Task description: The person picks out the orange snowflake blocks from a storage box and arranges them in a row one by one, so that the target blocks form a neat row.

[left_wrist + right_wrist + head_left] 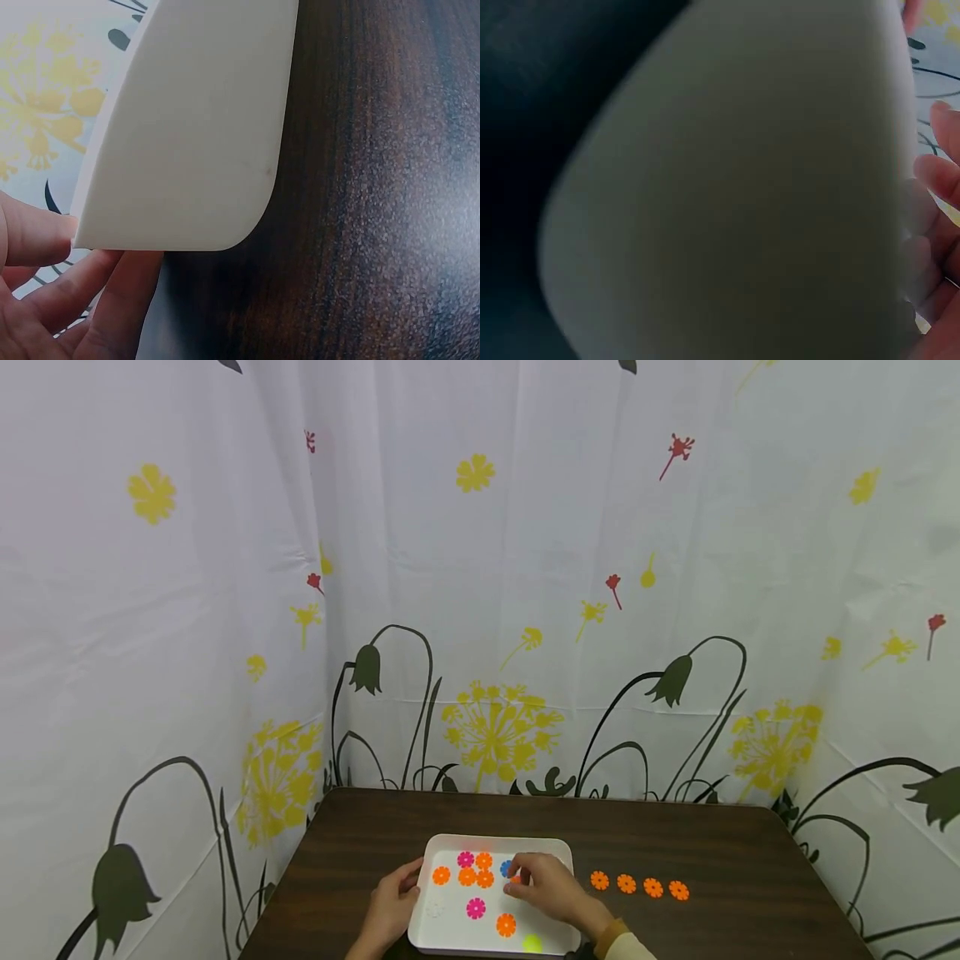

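A white tray [487,935] bears several small, flat, flower-shaped discs, among them a pink disc [476,908], an orange disc [506,925], a blue disc [506,867] and a yellow-green disc [532,943]. At the tray's left side, my left hand [392,902] grips the edge, thumb at the rim and fingers against the outer wall. Bent over the tray's right half, my right hand [546,887] has thumb and forefinger apart, with an orange disc partly visible between them. The right wrist view shows nothing pinched between these fingertips; the tray wall blocks the inside.
To the right of the tray, several orange flower-shaped discs [626,883] lie in a row on the dark wooden table [720,852]. A white curtain [540,552] with printed flowers hangs behind the table and along both sides.
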A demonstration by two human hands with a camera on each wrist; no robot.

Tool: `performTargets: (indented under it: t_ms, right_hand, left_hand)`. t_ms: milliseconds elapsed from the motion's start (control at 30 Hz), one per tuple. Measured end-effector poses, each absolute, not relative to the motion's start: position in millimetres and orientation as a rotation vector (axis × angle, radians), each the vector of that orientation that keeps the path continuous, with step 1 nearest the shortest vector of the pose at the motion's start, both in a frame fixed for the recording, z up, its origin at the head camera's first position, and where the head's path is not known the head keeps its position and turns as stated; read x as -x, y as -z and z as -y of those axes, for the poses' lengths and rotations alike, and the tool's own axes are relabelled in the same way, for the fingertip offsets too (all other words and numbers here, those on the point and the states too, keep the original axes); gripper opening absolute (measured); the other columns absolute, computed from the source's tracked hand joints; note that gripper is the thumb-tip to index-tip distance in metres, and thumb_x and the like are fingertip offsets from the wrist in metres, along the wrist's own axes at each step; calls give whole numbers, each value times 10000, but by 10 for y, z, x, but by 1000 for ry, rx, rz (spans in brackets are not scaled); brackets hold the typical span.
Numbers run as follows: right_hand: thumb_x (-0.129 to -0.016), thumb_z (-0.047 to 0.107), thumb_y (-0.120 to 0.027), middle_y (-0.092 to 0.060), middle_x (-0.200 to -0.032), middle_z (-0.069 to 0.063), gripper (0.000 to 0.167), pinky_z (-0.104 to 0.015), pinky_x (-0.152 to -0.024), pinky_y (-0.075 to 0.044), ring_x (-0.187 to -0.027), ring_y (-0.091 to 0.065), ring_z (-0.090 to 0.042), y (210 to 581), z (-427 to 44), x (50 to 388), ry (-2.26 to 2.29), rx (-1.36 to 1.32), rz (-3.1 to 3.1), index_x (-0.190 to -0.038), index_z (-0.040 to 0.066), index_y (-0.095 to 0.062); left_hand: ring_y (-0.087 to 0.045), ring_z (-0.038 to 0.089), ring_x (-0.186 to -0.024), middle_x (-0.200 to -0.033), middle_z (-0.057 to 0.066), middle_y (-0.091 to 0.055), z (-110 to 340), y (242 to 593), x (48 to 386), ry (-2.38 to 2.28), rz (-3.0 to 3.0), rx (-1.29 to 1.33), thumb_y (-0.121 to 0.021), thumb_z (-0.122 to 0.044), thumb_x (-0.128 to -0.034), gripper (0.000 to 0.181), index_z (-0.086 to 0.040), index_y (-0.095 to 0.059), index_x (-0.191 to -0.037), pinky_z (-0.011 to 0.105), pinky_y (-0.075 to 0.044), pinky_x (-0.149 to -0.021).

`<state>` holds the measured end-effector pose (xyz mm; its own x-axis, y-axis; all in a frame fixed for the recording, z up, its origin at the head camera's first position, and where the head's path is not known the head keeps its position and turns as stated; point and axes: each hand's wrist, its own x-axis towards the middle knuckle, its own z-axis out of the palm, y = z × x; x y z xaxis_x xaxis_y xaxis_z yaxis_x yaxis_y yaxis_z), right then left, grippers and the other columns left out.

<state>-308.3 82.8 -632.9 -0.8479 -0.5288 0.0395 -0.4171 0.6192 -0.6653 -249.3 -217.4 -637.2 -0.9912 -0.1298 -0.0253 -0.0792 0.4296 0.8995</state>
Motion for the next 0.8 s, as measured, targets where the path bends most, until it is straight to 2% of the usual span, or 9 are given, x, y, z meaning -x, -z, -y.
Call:
performTargets:
  t_ms: [333, 633, 800]
  right_hand:
    - [-871, 359, -866, -553, -748, 151, 211, -209, -627, -407, -662, -479, -22, 6483, -726, 2939, 925, 875, -2650, -981, 232, -740]
    - [-807, 388, -900, -526, -855, 169, 298, -242, -713, -366, -751, -468, 8, 6527, -705, 2841, 806, 916, -2696, -1049, 276, -767]
    - [-815, 343, -905, -540, -885, 167, 260, -235, -713, -362, -785, -480, 30, 6537, -695, 2806, 786, 945, -2718, -1031, 278, -777]
  left_hand:
    - [-767, 328, -951, -1149, 318, -739, 2187, 6389, 2499, 1673, 2582, -138, -590, 123, -941, 467, 103, -607, -1407, 383, -641, -721]
    - [-760, 328, -964, -1161, 322, -732, 2179, 6366, 2506, 1661, 2605, -160, -595, 129, -946, 472, 101, -598, -1417, 418, -643, -751]
    - [-763, 334, -963, -1162, 331, -727, 2180, 6374, 2504, 1670, 2607, -159, -591, 132, -947, 473, 107, -593, -1419, 433, -644, -757]
